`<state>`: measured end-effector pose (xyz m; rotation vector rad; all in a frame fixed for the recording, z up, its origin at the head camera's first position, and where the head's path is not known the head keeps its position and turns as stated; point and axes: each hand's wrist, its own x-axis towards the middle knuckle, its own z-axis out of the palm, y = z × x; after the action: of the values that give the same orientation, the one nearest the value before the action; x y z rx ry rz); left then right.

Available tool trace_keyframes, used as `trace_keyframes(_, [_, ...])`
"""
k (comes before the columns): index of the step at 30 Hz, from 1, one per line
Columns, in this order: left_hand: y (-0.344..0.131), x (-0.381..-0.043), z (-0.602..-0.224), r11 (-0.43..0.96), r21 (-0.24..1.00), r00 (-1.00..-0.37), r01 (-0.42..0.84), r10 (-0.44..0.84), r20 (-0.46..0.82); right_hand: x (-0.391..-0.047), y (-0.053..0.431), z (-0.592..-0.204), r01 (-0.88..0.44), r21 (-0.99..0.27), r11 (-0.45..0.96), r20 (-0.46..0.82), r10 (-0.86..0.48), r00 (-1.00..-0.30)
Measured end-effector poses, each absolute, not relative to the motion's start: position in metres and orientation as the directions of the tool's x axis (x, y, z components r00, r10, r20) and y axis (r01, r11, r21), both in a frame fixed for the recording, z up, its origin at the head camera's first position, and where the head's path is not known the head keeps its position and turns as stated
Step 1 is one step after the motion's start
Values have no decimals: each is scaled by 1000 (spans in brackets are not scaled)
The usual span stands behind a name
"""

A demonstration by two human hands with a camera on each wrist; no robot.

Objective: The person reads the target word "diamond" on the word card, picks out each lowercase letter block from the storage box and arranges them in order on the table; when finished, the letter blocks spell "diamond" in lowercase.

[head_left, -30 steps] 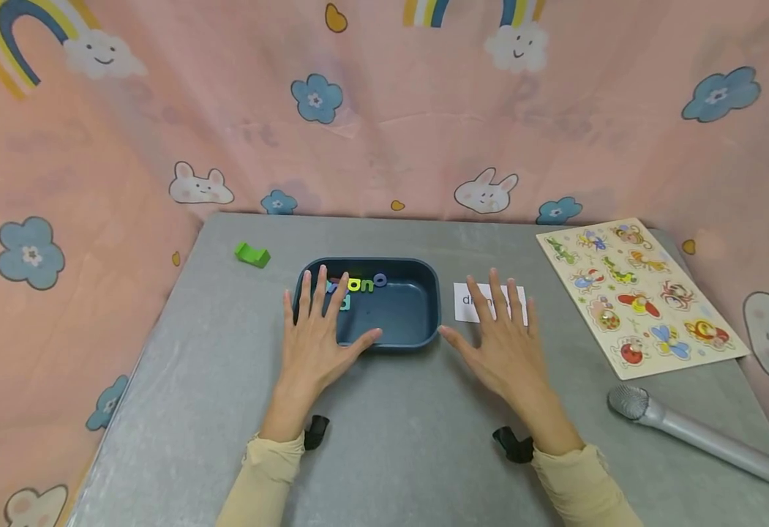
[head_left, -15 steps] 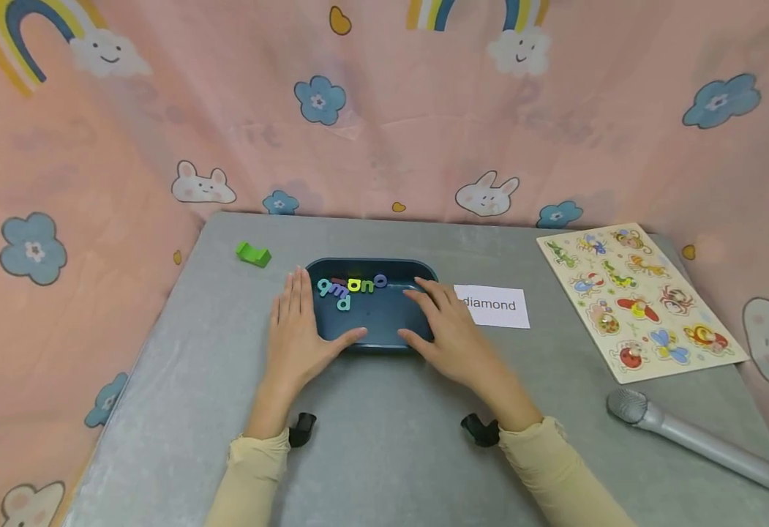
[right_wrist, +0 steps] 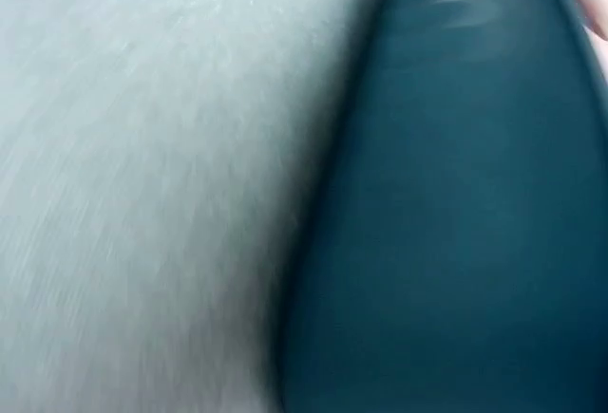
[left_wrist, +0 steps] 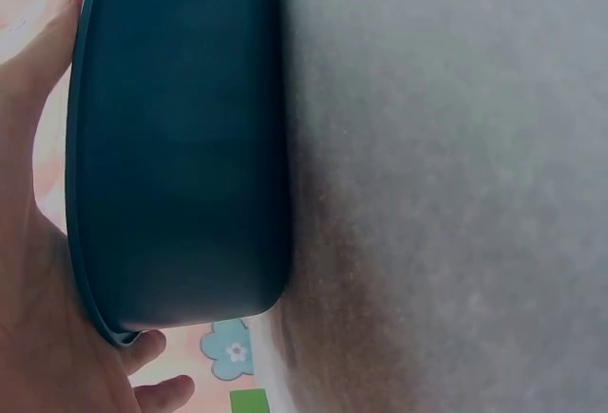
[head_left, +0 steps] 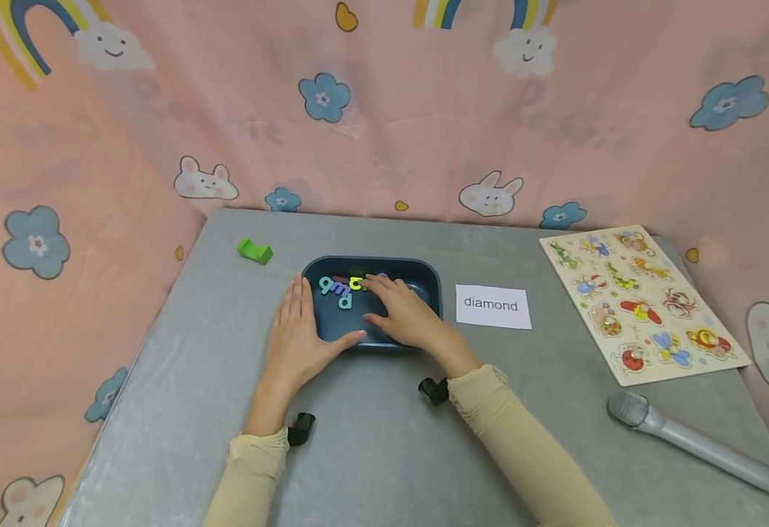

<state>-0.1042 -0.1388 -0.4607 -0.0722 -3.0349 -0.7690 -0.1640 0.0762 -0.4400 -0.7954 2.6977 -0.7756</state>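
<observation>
Right hand [head_left: 407,311] moved inward, smooth round-cornered tray [head_left: 384,263]

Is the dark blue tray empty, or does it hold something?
Not empty: in the head view, colored letters lie inside the tray.

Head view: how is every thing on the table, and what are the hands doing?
Tray, open-topped
Letters, loose inside the tray, some covered
Left hand, against the tray, fingers straight
Right hand, in over the letters; grip unclear
Card, flat, "diamond" showing
Puzzle board, flat, pictures up
Microphone, lying down
Green block, apart from the tray
</observation>
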Motion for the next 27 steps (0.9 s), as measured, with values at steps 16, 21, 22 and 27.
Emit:
trace_keyframes(16, [-137,-106,-460,861,508,-999,33,38,0,-179,46,-461,-474,-484,736,-61,-568,-821])
trace_keyframes(21, [-137,-105,-461,860,509,-999,35,40,1,-177,52,-460,-485,-467,739,-52,-571,-820])
trace_keyframes(22, [-137,-105,-461,859,511,-999,34,39,1,-176,54,-458,-480,-474,738,-54,-569,-821])
trace_keyframes(27, [-136,-106,-461,850,526,-999,20,30,-11,-166,72,-442,-458,-546,701,-35,-565,-824])
